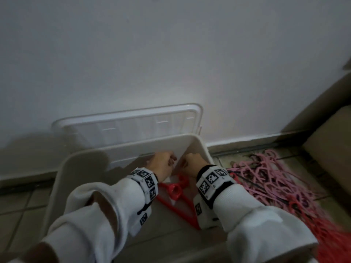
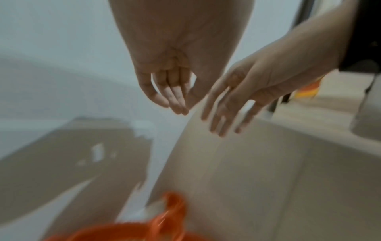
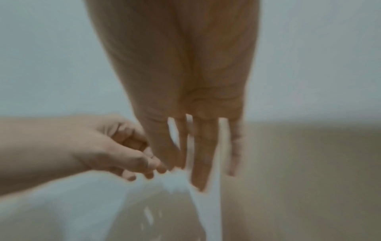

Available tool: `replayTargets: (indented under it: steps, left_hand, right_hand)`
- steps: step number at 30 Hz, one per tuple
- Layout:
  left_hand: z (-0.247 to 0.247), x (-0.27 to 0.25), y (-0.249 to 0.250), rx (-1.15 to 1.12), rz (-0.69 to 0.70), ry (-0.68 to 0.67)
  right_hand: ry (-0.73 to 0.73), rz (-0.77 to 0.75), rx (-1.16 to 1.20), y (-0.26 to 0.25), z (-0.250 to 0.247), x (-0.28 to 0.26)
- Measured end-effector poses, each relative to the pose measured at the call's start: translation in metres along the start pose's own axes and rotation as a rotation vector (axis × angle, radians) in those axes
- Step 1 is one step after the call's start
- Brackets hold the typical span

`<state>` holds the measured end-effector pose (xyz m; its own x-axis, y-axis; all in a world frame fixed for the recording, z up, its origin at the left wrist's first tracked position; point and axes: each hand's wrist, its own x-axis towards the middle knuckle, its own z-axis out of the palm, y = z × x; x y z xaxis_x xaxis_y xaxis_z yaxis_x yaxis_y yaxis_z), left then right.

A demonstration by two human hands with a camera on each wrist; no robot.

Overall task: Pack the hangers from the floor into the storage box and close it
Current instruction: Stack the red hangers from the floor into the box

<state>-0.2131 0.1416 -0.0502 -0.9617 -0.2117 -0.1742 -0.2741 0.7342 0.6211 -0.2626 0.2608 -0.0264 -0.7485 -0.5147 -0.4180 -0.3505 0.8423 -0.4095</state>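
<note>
Both hands are down inside the storage box point(image 1: 62, 179), close to its far right corner. The left hand point(image 1: 163, 164) has its fingers point(image 2: 175, 96) straight and bunched together pointing down, the thumb near their tips, with nothing visible between them. The right hand point(image 1: 191, 164) sits just beside it, fingers point(image 3: 200, 163) straight and slightly spread, holding nothing. The wrist views are blurred, so I cannot tell whether any fingertip touches the box wall.

Under the wrists, on the bottom of the box, lies a red hanger point(image 1: 175, 192); its hook end also shows, blurred, at the near edge of the left wrist view. Each wrist carries a white band point(image 1: 146, 179) printed with black-and-white square code markers; no readable writing appears on them or on the box.

The lid point(image 1: 129, 122), clear plastic, stands open behind the far wall of the box, leaning against the white wall point(image 1: 171, 54). On the tiled floor point(image 1: 17, 205) to the right of the box lies a pile of hangers point(image 1: 269, 177), pink ones farther away and red ones nearer. A brown cardboard box point(image 1: 330, 149) stands at the far right.
</note>
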Motion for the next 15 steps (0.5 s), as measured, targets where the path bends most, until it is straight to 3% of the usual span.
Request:
replayTargets:
  steps: [4,6,11,15]
  left_hand:
    - [-0.019,-0.024,0.053,-0.049,0.141,0.113]
    - [-0.018,-0.034,0.081,-0.084,0.229,0.16]
    - [0.008,-0.048,0.148,-0.148,0.415,0.093]
    - [0.049,-0.059,0.19,-0.154,0.476,-0.062]
  right_hand:
    - [0.172,-0.201,0.12,0.02,-0.045,-0.058]
    - [0.242,-0.214,0.158,0.046,-0.062,-0.086]
    - [0.304,-0.03,0.163,0.13,-0.074,-0.137]
    - [0.232,0.188,0.166,0.204,-0.053,-0.16]
